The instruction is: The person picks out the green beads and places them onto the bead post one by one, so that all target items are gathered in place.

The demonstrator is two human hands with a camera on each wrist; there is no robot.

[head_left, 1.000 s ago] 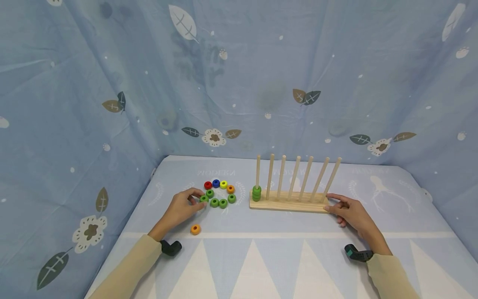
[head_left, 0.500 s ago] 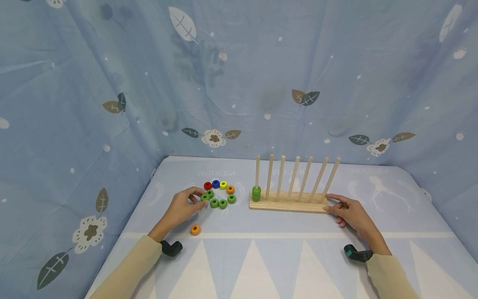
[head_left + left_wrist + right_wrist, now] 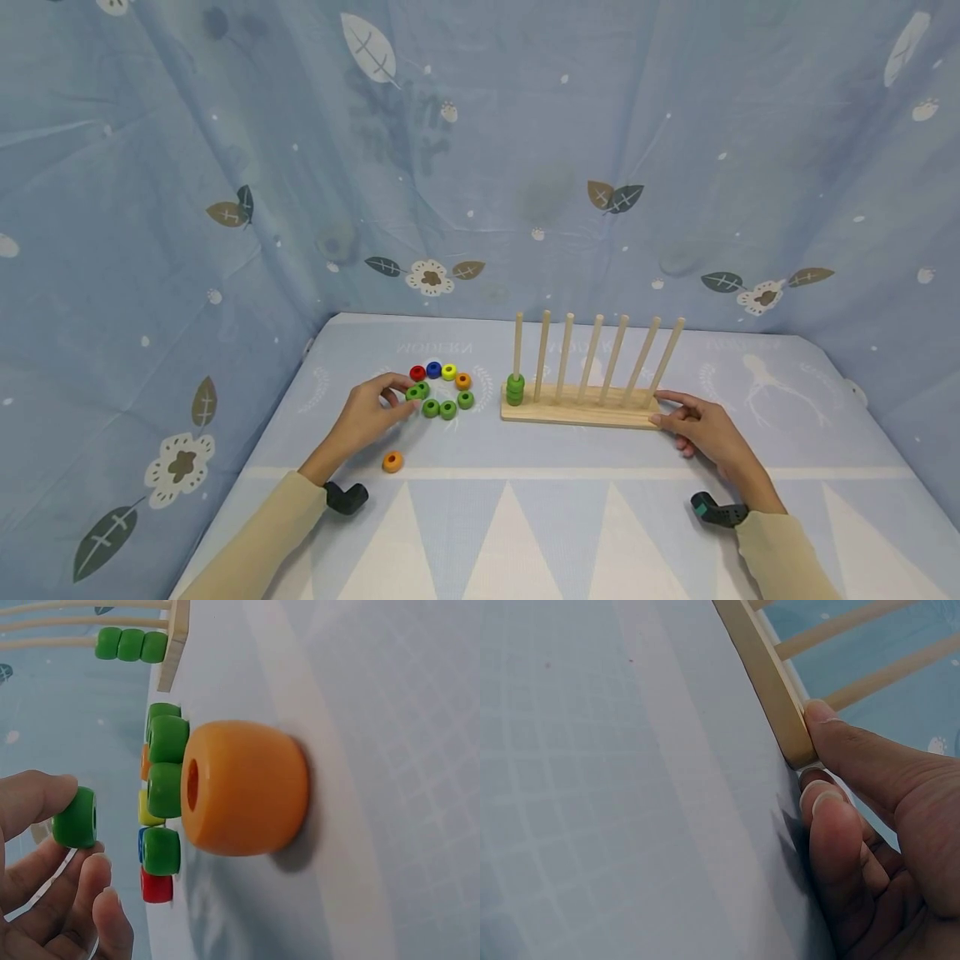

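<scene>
My left hand (image 3: 372, 414) pinches a green bead (image 3: 75, 817) between thumb and fingertips, held up off the table in the left wrist view. Close by it on the table, several more green beads (image 3: 447, 409) form a rough ring with a red bead (image 3: 417, 373), a blue bead (image 3: 434, 370), a yellow bead (image 3: 449, 372) and an orange bead (image 3: 463, 381). My right hand (image 3: 703, 427) grips the right end of a wooden peg rack (image 3: 581, 412), thumb at the front corner of its base. Three green beads (image 3: 131, 645) are stacked on the rack's leftmost peg.
A second orange bead (image 3: 392, 462) lies apart, nearer the front, below the left hand. Patterned cloth (image 3: 525, 150) hangs behind and at the sides of the table (image 3: 570, 500). The other upright pegs (image 3: 592, 358) of the rack are bare.
The left hand has shifted slightly right and up with the pinched green bead. My right hand and the peg rack stay where they were.
</scene>
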